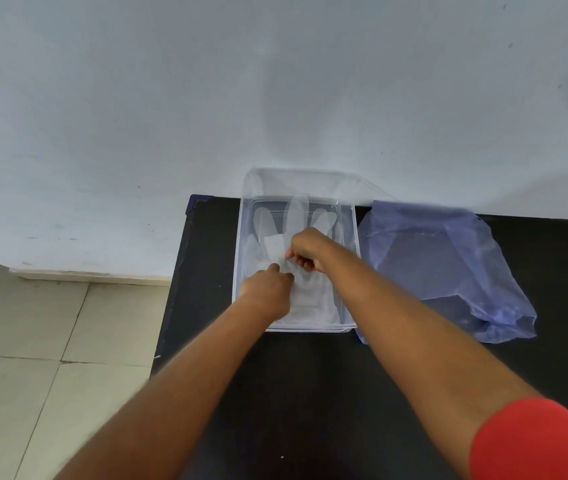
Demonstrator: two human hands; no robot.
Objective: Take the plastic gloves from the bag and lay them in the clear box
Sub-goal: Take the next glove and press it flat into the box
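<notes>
**Both hands on the gloves in the box**

The plastic gloves lie flat inside the clear box. The right hand and left hand pinch the film at its middle, fingertips closed. The blue bag lies just right.

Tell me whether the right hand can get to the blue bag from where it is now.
Probably yes. The right hand is over the clear box, pinching a plastic glove. The blue bag lies just right of the box on the table, with nothing between them.

Clear box interior is crowded by both hands; bag blocks right side, near table left open.
</notes>
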